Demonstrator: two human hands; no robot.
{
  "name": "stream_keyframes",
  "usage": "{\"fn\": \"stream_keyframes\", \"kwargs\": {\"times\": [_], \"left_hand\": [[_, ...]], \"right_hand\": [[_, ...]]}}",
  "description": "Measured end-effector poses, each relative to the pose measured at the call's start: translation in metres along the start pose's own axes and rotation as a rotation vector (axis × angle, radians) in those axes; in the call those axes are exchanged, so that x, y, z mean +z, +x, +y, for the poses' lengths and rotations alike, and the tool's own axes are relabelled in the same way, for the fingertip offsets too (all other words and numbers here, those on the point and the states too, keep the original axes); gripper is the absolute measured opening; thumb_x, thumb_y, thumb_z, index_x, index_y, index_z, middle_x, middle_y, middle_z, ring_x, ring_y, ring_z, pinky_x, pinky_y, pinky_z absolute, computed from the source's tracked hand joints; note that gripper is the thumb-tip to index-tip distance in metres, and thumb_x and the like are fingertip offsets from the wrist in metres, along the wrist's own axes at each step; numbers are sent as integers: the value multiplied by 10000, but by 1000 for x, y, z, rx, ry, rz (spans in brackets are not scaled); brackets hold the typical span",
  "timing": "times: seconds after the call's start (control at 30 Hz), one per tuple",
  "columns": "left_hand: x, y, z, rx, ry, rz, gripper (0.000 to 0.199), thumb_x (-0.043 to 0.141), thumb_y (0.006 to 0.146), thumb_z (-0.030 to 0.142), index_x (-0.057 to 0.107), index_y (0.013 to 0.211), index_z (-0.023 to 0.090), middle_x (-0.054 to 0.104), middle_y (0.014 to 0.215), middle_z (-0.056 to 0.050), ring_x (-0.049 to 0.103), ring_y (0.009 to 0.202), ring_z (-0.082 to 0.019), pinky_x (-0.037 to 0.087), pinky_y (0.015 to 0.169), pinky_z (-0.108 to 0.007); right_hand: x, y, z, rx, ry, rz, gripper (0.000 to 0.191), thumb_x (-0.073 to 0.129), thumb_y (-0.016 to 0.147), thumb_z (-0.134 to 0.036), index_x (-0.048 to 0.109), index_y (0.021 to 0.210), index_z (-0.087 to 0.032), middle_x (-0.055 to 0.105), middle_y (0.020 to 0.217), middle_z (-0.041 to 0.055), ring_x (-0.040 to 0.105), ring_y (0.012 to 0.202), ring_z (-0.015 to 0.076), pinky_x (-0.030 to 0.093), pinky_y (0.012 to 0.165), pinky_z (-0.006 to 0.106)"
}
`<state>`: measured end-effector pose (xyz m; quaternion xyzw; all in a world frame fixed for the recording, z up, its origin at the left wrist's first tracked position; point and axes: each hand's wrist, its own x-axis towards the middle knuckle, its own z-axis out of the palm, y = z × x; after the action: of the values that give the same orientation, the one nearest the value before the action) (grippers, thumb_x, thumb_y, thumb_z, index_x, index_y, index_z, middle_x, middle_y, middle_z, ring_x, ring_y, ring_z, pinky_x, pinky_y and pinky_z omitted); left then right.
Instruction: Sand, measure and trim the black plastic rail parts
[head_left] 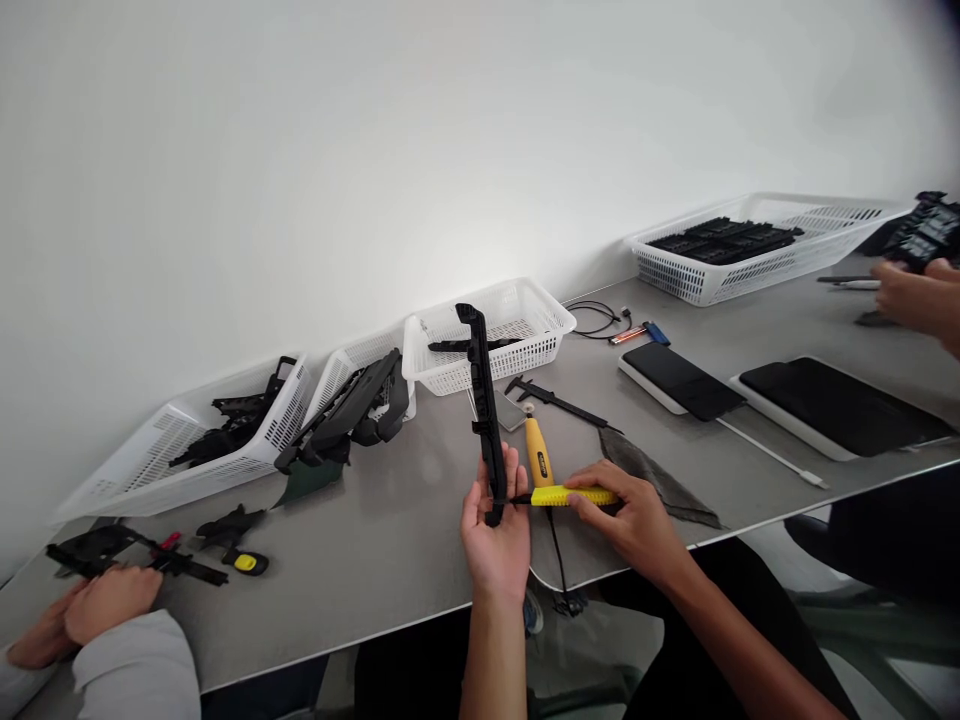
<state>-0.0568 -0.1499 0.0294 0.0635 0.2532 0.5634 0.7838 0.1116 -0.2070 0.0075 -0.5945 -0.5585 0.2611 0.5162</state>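
Observation:
My left hand (497,552) holds a long, narrow black plastic part (484,400) upright, its lower end resting on the palm and fingers. In my right hand (637,520) is a yellow utility knife (553,496), pointing left. Its tip meets the lower end of the black part or lies right beside it; I cannot tell if it touches. Behind the knife, a yellow-handled tool (537,452) with a cord lies on the grey table (405,530). A black caliper (564,402) and a dark grey cloth (660,482) are close by.
White baskets with black parts line the wall: left (172,480), middle (517,352), right (697,285). Two phones (682,378) (847,400) lie on white boxes at right. Co-workers' hands (112,600) (915,300) hold black parts at both sides. A lighter (630,334) lies behind.

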Motion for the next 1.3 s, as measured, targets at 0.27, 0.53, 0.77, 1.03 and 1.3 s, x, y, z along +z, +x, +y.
{"fn": "stream_keyframes", "kwargs": {"times": [0.27,0.53,0.77,1.03,1.3], "left_hand": [[0,0,0,-15,6,22,430,374,1051,220,693,1325,129,619,1493,-157,535,1437,-239,478,1164,-367],[2,-1,-2,-22,1,53,418,394,1049,178,660,1368,144,598,1517,-147,564,1410,-246,504,1142,-370],[0,-2,-2,-12,30,42,434,423,1041,150,632,1421,163,606,1512,-132,546,1425,-238,491,1160,-355],[-6,-1,-2,-9,8,3,488,443,1048,150,529,1523,222,550,1568,-101,514,1446,-243,488,1173,-385],[-3,-1,-3,-5,72,43,495,515,1005,105,574,1490,185,594,1527,-111,523,1443,-235,486,1168,-334]], "right_hand": [[-3,1,-1,25,37,0,263,652,943,-446,782,946,-217,758,962,75,676,893,227,518,819,326],[-2,2,1,27,29,26,261,664,942,-455,791,956,-227,756,954,59,686,871,211,507,802,303],[-3,2,0,76,30,71,300,661,910,-477,792,908,-206,760,909,66,684,823,216,510,766,301],[-1,2,0,119,-1,154,344,657,878,-515,787,843,-199,770,842,69,672,740,220,510,703,298],[-1,2,0,119,-19,163,337,651,890,-509,788,856,-203,766,857,60,670,751,211,500,703,288]]}}
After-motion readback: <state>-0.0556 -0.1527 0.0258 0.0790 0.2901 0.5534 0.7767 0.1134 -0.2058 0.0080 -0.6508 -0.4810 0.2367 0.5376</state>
